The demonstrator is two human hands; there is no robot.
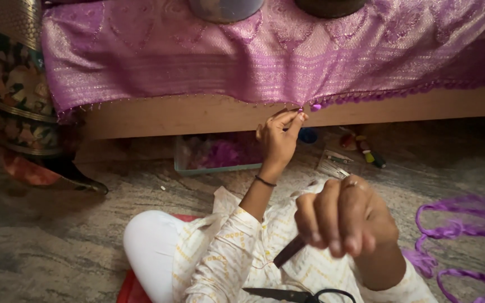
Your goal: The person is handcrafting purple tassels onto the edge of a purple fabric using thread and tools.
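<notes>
The purple cloth's tasselled edge (pixel 310 104) is pinched by the left hand (pixel 279 137), straight above. A dark stick (pixel 288 251) is clamped in the right hand (pixel 346 216), lower and nearer.

Cream sleeves (pixel 225 247) with small yellow print, white trousers (pixel 150 247), thin dark bracelet (pixel 265 181) (left wrist).

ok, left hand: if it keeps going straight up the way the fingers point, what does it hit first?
The left hand already pinches the tasselled hem of the purple fabric. Straight on, it would meet that hem first, then likely the wooden edge behind it; depth is unclear.
</notes>
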